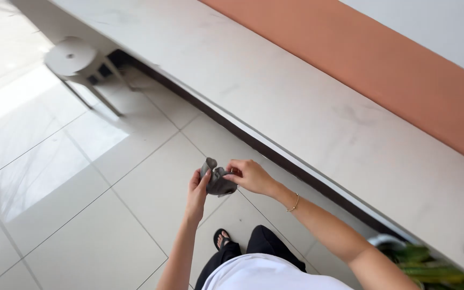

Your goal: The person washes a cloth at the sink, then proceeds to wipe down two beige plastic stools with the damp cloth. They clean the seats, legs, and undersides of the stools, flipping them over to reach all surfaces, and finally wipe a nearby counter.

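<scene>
Above pale floor tiles (pixel 81 215), both hands, left (pixel 197 185) and right (pixel 249 175), pinch a crumpled grey cloth (pixel 217 180).

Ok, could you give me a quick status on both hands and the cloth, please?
Left hand and right hand both gripping grey cloth, bunched, held above floor. Long counter alongside, untouched. Stool far off.

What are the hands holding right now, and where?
Both hands hold a crumpled grey cloth: left hand at its left side, right hand pinching its right edge.
</scene>
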